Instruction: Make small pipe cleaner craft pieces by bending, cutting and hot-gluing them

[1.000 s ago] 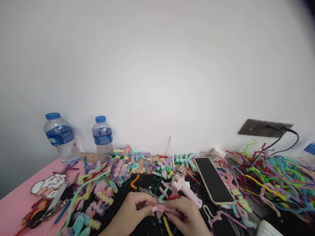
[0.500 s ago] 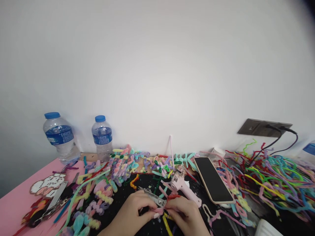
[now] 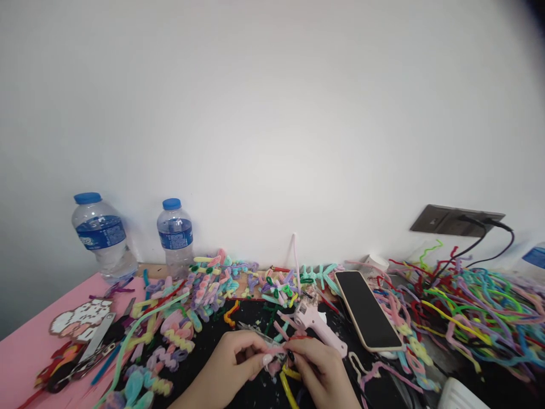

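My left hand (image 3: 240, 363) is closed, thumb and forefinger pinching a small piece of pink pipe cleaner (image 3: 277, 350). From the other side my right hand (image 3: 319, 366) pinches the same piece, and its dark thumbnail shows. Fingers cover much of the piece. A yellow pipe cleaner (image 3: 288, 388) lies just below the fingertips. Behind the left fingers a pair of scissors (image 3: 251, 328) is partly hidden. A pale pink glue gun (image 3: 322, 328) rests beyond my right hand, close to it.
Two water bottles (image 3: 175, 233) stand against the wall at the left. Finished pipe-cleaner shapes (image 3: 208, 284) line the back. A phone (image 3: 369, 312) lies right of the glue gun, near a heap of loose pipe cleaners (image 3: 481, 312). More scissors (image 3: 100, 335) lie on the pink surface (image 3: 25, 346).
The fingertips have shifted round the pink pipe cleaner, which now sits slightly higher between them. My right thumb has turned so its nail shows. The view has drifted slightly.
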`<state>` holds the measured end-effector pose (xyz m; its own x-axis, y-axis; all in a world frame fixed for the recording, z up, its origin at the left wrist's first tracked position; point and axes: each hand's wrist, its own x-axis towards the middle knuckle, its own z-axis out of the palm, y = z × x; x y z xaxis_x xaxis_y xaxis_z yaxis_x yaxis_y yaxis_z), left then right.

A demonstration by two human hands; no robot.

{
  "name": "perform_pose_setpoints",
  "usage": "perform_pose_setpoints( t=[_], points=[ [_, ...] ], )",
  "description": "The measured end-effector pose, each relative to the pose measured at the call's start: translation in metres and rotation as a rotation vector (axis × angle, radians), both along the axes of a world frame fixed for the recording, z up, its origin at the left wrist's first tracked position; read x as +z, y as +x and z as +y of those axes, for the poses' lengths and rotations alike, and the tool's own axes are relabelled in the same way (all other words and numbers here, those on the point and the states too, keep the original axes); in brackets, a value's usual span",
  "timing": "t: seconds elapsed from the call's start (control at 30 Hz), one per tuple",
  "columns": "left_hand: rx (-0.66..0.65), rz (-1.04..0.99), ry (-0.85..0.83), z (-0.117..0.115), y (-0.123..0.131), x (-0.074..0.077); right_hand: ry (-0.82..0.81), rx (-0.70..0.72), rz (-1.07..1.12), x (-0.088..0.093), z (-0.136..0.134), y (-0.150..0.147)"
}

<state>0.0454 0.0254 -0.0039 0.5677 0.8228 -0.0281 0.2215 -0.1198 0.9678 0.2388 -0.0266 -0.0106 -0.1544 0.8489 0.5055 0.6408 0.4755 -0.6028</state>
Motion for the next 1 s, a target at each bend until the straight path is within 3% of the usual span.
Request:
perform_pose_setpoints(
  t=[0.27,0.5,0.87,1.0],
  points=[
    [-0.024,-0.173,-0.128,0.000,0.001,-0.007,0.008,0.020,-0.029,-0.002,-0.002,0.000],
    [-0.073,-0.150,-0.167,-0.001,0.002,-0.015,-0.022,-0.003,-0.058,-0.002,-0.005,0.000],
    [-0.053,-0.125,-0.222,-0.003,0.005,-0.010,-0.103,-0.017,-0.024,0.000,-0.007,-0.001],
    [-0.054,-0.173,-0.232,-0.001,0.004,-0.013,-0.086,-0.107,0.019,0.000,-0.003,0.003]
  ],
)
